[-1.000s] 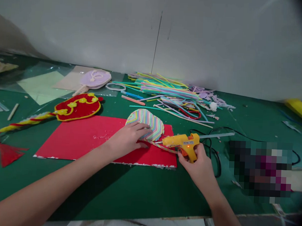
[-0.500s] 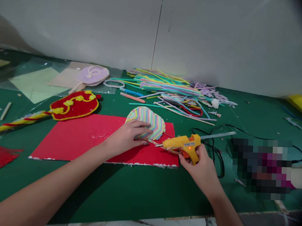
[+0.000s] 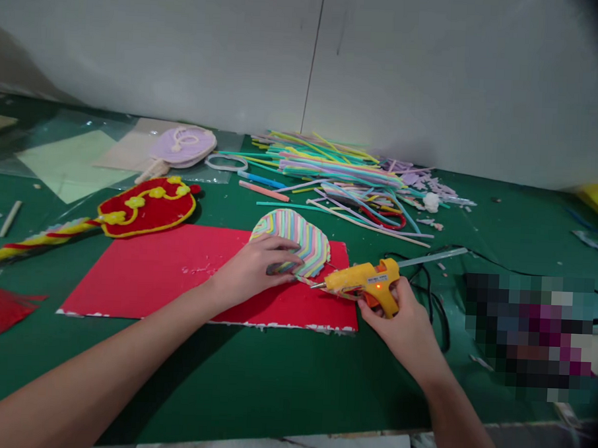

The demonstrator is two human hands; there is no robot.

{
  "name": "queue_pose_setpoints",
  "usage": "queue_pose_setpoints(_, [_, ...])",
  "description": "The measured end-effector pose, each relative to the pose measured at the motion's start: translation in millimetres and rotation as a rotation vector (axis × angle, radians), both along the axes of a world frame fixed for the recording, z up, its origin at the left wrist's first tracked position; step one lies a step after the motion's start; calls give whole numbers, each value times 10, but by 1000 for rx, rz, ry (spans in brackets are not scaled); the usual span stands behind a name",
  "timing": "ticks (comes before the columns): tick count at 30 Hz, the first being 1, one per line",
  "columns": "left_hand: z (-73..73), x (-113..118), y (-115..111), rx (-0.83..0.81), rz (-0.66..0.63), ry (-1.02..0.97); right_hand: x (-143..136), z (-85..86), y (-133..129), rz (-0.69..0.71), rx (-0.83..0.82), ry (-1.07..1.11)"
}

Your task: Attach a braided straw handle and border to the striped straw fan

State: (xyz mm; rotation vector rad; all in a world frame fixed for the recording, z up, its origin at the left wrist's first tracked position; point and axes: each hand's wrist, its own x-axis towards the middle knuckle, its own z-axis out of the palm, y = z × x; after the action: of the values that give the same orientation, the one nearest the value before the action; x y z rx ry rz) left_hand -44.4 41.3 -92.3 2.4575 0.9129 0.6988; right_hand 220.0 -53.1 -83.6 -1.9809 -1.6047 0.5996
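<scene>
A flat, rounded piece [image 3: 305, 237] of pastel striped pipe cleaners lies over the right part of a red board [image 3: 148, 270]. My left hand [image 3: 257, 265] bends its fingers over the lower left of this piece, holding it at the edge. A thin strand runs from those fingertips towards the right, partly behind the glue gun. My right hand [image 3: 406, 324] grips the yellow hot glue gun [image 3: 358, 279], its orange light lit. The gun's metal nozzle points left, close to my left fingertips and the piece's lower edge. A clear glue stick [image 3: 433, 257] sticks out of its back.
Behind the board lies a heap of coloured pipe cleaners [image 3: 331, 166] with red-handled scissors [image 3: 386, 218]. A red fan with yellow flowers [image 3: 146, 207] is at left, a lilac round fan [image 3: 183, 145] behind it. The gun's black cord [image 3: 436, 309] and a blurred-out patch are at right.
The glue gun has risen very slightly at its back end, nozzle still by my left fingertips. My left hand keeps its place on the striped piece. The view has shifted a little.
</scene>
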Motion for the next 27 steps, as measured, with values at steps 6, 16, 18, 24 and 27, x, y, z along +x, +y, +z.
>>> queue_pose_setpoints(6, [19, -4, 0, -2, -10, -8, 26, -27, 60, 4, 2, -48])
queue_pose_setpoints(16, [-23, -13, 6, 16, -10, 1, -15, -46, 92, -47, 103, -23])
queue_pose_setpoints(18, [-19, -11, 5, 24, -9, 9, -28, -55, 91, -62, 125, -38])
queue_pose_setpoints(24, [14, -6, -6, 45, -17, 17, -31, -48, 83, -160, 210, -98])
queue_pose_setpoints(27, [22, -4, -11, 47, -18, 27, 63, -5, 131, -254, 251, -175])
